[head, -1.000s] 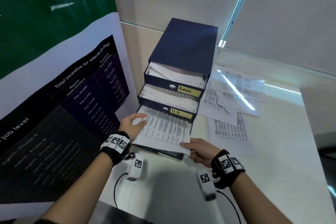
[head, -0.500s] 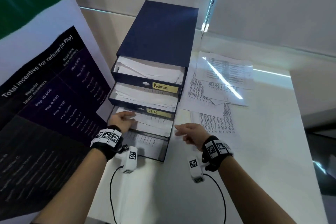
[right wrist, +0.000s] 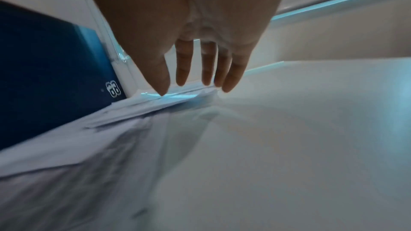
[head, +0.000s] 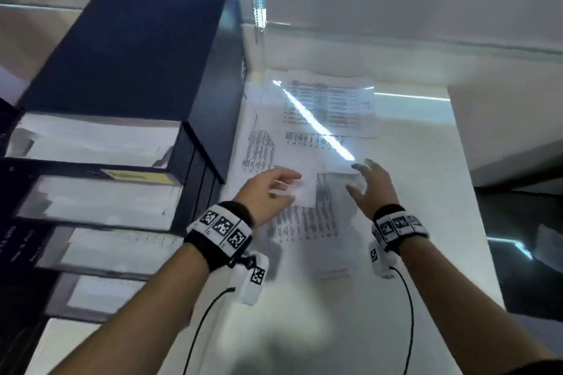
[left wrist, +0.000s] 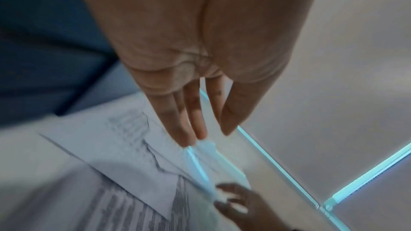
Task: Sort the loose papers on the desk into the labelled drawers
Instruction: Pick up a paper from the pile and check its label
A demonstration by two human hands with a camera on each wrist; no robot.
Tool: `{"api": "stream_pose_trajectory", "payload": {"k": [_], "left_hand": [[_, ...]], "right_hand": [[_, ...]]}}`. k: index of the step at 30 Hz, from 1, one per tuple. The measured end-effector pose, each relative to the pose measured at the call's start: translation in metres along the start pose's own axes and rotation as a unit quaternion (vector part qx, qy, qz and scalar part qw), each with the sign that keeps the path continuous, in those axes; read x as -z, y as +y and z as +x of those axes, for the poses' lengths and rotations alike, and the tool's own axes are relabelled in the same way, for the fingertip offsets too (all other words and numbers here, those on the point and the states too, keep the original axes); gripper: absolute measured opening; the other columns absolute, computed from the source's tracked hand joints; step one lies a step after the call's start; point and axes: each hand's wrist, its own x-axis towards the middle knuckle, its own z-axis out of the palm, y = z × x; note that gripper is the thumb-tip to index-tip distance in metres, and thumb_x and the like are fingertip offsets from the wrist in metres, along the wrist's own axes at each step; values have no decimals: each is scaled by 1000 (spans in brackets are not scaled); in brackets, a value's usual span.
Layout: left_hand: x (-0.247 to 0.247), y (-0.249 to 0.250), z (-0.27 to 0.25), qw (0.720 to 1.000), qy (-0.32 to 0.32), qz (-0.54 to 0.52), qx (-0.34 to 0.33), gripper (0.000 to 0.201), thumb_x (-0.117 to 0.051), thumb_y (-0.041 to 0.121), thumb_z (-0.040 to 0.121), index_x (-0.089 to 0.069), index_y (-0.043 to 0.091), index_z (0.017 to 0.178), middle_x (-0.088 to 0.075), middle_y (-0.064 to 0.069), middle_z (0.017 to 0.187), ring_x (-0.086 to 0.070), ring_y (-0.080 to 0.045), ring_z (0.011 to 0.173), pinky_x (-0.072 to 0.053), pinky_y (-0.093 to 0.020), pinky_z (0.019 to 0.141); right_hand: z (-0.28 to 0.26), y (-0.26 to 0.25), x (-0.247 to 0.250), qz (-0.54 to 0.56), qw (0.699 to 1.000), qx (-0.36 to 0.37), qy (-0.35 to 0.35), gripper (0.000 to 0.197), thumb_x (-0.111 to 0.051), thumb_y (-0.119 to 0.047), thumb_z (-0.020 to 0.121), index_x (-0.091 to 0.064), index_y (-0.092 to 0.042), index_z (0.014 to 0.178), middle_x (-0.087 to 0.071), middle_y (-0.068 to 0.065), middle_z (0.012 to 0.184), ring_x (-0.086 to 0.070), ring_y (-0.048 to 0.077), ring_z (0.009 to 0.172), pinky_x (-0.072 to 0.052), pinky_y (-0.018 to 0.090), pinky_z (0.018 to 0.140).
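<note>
Now | left hand (head: 268,192) fingers apart | right hand (head: 370,186) fingers apart | papers (head: 304,216) flat, long axis away from person

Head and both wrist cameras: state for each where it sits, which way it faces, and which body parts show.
Head: worn on the head, facing down and forward at the loose papers beside the drawer unit; both forearms, left hand and right hand show.
Left wrist: looks along the left hand at the papers; the right hand shows below.
Right wrist: looks along the right hand, fingers spread, toward the drawer unit.
Shared: all three show papers and unit.
</note>
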Motion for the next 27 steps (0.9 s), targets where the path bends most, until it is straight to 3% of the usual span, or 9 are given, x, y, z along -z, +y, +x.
{"api": "stream_pose_trajectory", "payload": {"k": [2,5,7,10,13,16,18,21,27], "left_hand": [[-17,-4,62,993,41,114,15,47,-66,11,88,-55,27,130,-47,1,137,-50,-17,124,-44,-35,107],[-26,-13,138,969,104,223,29,54,-64,13,87,-49,28,137,-34,-2,149,-38,-25,136,-35,-41,113],[-26,-23,174,947,141,286,32,52,-63,20,88,-48,28,137,-29,-8,152,-31,-30,140,-32,-44,111],[-28,-44,198,912,122,382,90,69,-49,59,91,-23,38,151,-4,-10,163,-6,-36,149,-13,-56,118],[-49,-58,188,874,103,465,98,84,-20,82,84,0,39,154,6,-12,163,0,-39,149,-8,-60,118],[-86,-51,148,865,93,484,97,86,-15,82,84,6,37,154,4,-15,162,-5,-41,148,-14,-59,117],[-111,-45,118,863,85,487,109,84,-21,79,86,5,36,154,-1,-16,162,-10,-41,146,-19,-58,116],[-134,-41,84,871,64,473,118,81,-35,72,87,-6,36,153,-19,-11,155,-25,-36,136,-33,-53,109],[-119,-43,65,921,107,355,116,60,-58,48,88,-38,29,142,-35,-3,136,-36,-23,124,-44,-39,104]], "right_hand": [[21,15,-6,-91,994,31,-49,64,-57,-43,93,-33,-23,149,-26,9,158,-28,31,143,-32,46,114],[25,23,-13,-161,980,72,-90,62,-44,-51,96,-27,-25,149,-19,7,161,-23,29,146,-30,47,115],[11,23,-11,-170,977,100,-85,58,-41,-53,95,-33,-27,146,-24,6,160,-26,26,144,-27,46,116],[-7,28,-2,-113,981,119,-99,48,-45,-54,93,-58,-26,129,-47,4,146,-47,26,128,-34,41,110],[4,41,16,104,994,-21,-41,46,-59,-49,85,-65,-19,119,-53,7,123,-59,25,105,-47,38,98],[29,52,36,208,956,-203,52,72,-74,-37,83,-41,-13,143,-40,16,138,-52,29,120,-41,31,101],[42,49,45,258,925,-274,43,91,-78,-37,80,-26,-15,151,-41,20,144,-46,32,129,-39,35,104],[45,41,48,313,897,-311,8,94,-84,-24,75,-26,-17,149,-50,16,140,-49,35,128,-44,41,102],[18,51,51,286,933,-216,35,77,-75,-7,78,-36,-21,144,-55,0,114,-54,20,97,-47,25,83]]}}
